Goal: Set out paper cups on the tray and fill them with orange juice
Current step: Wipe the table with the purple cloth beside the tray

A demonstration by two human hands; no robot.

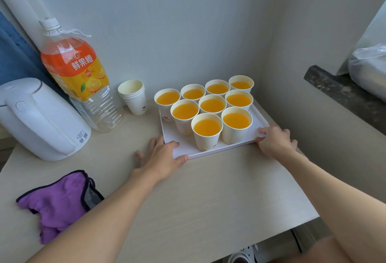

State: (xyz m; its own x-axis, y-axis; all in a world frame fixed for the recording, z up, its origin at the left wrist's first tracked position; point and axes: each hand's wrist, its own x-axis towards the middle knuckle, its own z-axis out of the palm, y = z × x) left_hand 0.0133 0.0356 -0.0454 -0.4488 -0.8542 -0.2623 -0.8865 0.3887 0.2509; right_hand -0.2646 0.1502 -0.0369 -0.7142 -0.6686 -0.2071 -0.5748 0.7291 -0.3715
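Left hand [161, 154] at the white tray's [183, 147] 7 o'clock corner, grip pinching its rim, right hand [274, 140] clasping the 4 o'clock corner, nine filled cups [207, 131] upright (tray on tabletop [208, 189]), long axis toward 1 o'clock.

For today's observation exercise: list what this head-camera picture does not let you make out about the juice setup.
- Tray: far edge hidden behind the filled cups.
- Stack of spare cups: the count is unclear because the rims are nested.
- Kettle: left side cut off by the frame.
- Left hand and right hand: fingers beneath the tray are hidden.
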